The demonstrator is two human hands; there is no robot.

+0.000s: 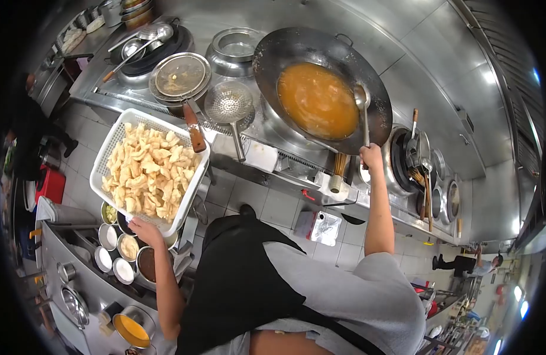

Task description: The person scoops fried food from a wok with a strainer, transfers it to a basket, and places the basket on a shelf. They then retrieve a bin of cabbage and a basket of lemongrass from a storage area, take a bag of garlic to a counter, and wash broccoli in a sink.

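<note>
My right hand (370, 155) is closed round the handle of a metal ladle (366, 121). The ladle's bowl rests against the inner right wall of a large black wok (373, 80), beside a pool of orange-brown oil or broth (314, 100). At the lower left, my left hand (146, 231) is at the near rim of a white plastic basket (98, 163), its fingers appearing closed on that rim. Pale battered pieces (149, 168) are heaped in the basket. Small bowls stand just beneath that hand, among them one of dark sauce (147, 263).
A perforated skimmer (228, 102), a round mesh strainer (181, 76) and a cleaver-like tool with a brown blade (194, 127) lie left of the wok. A bamboo brush (338, 171) hangs at the stove's edge. Other people stand at far left and far right (465, 264).
</note>
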